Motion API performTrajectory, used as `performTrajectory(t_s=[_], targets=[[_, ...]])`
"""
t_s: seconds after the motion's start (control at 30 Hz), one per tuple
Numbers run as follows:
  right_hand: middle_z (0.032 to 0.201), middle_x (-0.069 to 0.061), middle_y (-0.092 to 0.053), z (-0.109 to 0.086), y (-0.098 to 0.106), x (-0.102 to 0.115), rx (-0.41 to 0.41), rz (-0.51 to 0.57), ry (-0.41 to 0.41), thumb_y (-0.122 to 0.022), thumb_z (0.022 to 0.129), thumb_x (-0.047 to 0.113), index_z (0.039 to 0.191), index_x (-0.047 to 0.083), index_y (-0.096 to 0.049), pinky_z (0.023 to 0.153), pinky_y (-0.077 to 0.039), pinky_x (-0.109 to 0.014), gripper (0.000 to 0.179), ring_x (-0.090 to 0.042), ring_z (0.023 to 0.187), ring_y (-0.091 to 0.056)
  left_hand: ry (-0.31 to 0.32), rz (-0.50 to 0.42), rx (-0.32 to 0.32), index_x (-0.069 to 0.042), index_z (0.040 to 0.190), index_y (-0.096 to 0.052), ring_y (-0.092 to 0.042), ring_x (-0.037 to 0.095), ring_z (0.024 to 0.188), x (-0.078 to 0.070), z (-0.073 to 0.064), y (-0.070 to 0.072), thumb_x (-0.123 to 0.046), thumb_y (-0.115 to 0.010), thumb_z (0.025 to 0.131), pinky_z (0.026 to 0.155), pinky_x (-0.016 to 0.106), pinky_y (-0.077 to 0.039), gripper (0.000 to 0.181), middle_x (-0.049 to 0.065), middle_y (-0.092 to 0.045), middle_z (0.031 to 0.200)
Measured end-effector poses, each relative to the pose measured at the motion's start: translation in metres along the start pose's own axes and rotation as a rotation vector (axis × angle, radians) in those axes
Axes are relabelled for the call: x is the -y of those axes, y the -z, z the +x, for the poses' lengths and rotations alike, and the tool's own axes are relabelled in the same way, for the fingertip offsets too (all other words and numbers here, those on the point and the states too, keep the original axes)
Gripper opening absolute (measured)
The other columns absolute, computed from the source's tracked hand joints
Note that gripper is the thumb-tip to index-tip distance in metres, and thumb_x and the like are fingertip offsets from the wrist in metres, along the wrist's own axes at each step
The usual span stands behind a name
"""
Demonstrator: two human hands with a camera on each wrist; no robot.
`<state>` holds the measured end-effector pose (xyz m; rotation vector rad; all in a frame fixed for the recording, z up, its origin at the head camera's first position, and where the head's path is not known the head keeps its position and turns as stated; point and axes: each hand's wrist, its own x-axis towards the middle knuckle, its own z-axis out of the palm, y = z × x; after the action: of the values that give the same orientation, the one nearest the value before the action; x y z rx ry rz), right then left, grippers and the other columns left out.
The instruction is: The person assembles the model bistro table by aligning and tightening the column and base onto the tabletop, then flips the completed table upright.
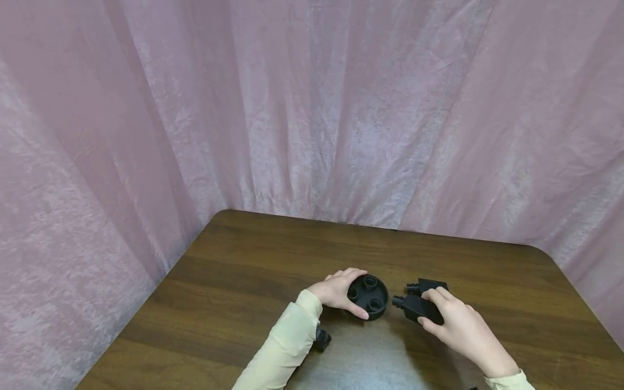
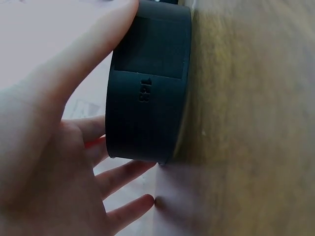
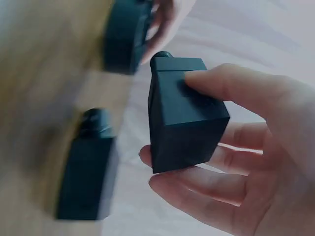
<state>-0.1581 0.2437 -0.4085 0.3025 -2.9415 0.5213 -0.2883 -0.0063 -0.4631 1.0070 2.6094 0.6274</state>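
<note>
My left hand grips a round black holder by its rim, thumb at the near side and fingers at the far side. Several ring-shaped sockets show inside it, and the left wrist view shows raised markings on its side wall. In my right hand is a black rectangular block with a narrow neck, pinched between thumb and fingers. Its neck points left toward the holder, with a small gap between them. A similar black block lies on the table just beyond the held one.
The brown wooden table has rounded far corners. Pink curtains hang behind it and along the left. A small black device sits beside my left wrist.
</note>
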Motion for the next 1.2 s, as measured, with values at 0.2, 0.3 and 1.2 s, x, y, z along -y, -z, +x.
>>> performTrajectory(t_s=[0.2,0.3,1.2], targets=[[0.094,0.002,-0.059,0.017,0.004,0.016,-0.067,0.037,0.07,-0.075,0.082,0.019,0.107,0.009,-0.064,0.058,-0.043,-0.027,0.029,-0.006,0.068,-0.052,-0.005,-0.013,0.003,-0.021,0.15,-0.033,-0.042,0.021,0.135,0.0,-0.002,0.0,-0.049,-0.082,0.071,0.107,0.038,-0.035,0.097,-0.002,-0.042,0.149],[0.093,0.003,-0.058,0.024,0.001,0.021,-0.064,0.044,0.084,-0.074,0.083,0.02,0.106,0.01,-0.065,0.059,-0.044,-0.026,0.026,-0.005,0.068,-0.052,-0.011,0.0,-0.001,-0.02,0.149,-0.034,-0.042,0.021,0.135,-0.001,-0.002,0.001,-0.049,-0.083,0.071,0.106,0.038,-0.035,0.096,-0.002,-0.043,0.149],[0.109,-0.009,-0.064,0.061,0.0,0.039,0.033,0.045,0.163,-0.079,0.079,0.018,0.12,0.007,-0.063,0.072,-0.054,-0.041,0.044,-0.024,0.088,-0.067,-0.023,0.09,-0.059,-0.019,0.142,-0.045,-0.049,0.015,0.122,-0.003,0.001,0.002,-0.054,-0.084,0.066,0.102,0.033,-0.04,0.093,-0.003,-0.053,0.138]])
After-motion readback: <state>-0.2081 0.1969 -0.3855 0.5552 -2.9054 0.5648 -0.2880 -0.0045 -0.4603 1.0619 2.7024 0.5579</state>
